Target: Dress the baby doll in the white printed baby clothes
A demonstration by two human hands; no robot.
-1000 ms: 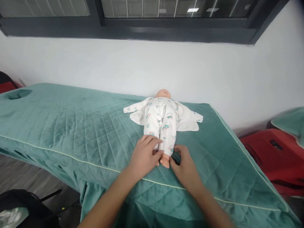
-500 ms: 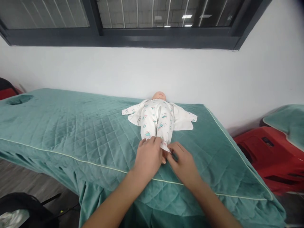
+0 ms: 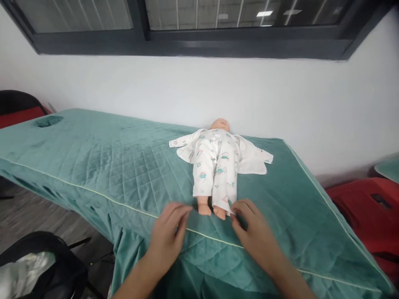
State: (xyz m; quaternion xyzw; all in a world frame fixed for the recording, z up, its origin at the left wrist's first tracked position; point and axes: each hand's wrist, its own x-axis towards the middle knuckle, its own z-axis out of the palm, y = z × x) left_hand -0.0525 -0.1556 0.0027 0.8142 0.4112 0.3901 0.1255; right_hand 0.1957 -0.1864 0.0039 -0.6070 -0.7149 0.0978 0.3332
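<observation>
- Along the near side in the head view, the piped edge of the massage bed [image 3: 109, 166] runs slantwise under both hands, and its green quilted cover drops over that edge toward the floor.
- Bare cover stretches wide to the left of the doll, out to the face hole [image 3: 48, 121]. A narrower strip lies to its right before the bed's corner. The white wall [image 3: 280, 95] is close behind the doll's head.
- Off the bed, a black bag [image 3: 46, 265] sits low on the left and a red seat [image 3: 368, 207] on the right.
- The doll [image 3: 215, 166] lies on its back with its head toward the wall and its bare feet toward the person. It wears white printed trousers, and an unfastened white top is spread out flat on both sides.
- The left hand [image 3: 168, 234] rests on the cover at the edge, loosely open and grasping nothing. Its fingertips are just beside the doll's foot but apart from it.
- The right hand [image 3: 254, 230] is curled, with thumb and forefinger at the hem of the nearer trouser leg. I cannot tell whether they pinch the cloth.
</observation>
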